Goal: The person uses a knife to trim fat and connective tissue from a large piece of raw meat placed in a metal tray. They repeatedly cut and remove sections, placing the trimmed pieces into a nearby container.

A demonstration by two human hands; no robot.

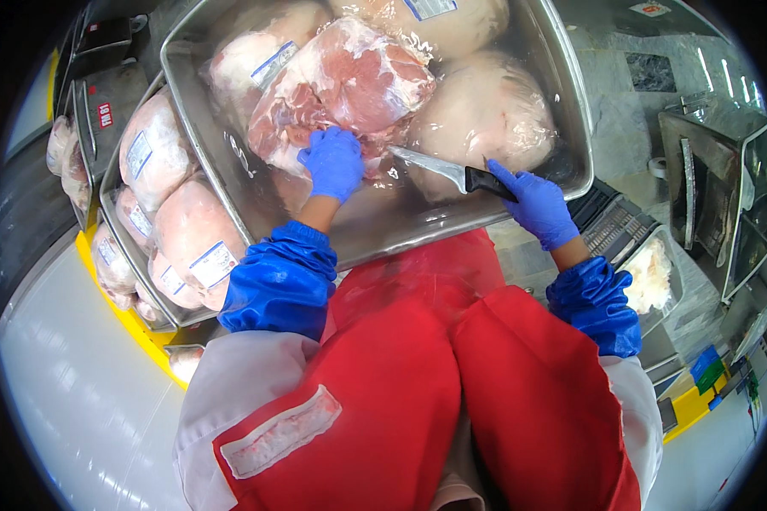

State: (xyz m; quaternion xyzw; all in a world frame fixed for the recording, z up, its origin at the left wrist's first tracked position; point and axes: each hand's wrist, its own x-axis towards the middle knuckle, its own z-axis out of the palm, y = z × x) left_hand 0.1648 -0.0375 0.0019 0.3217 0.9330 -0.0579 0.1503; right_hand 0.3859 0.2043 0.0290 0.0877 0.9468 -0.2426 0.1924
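A large piece of raw meat [358, 81], dark pink with white fat, lies in a metal tub [383, 243]. My left hand [337, 163], in a blue glove, is closed on the meat's near edge, its fingertips partly hidden. My gloved right hand [537, 204] is wrapped round the black handle of a knife [435, 164]. The blade points left, its tip close to the meat's near edge; whether it touches cannot be made out. Beside the blade rests a pale, wrapped piece of meat [486, 111]. Other wrapped pieces [251, 68] with labels lie at the tub's far side.
To the left, another metal tub [115, 247] holds several bagged, labelled meat pieces [200, 238]. At the right are a container of white scraps [652, 277], a black crate [614, 221] and a metal-framed cart [724, 187]. A yellow rail [132, 319] runs along the left.
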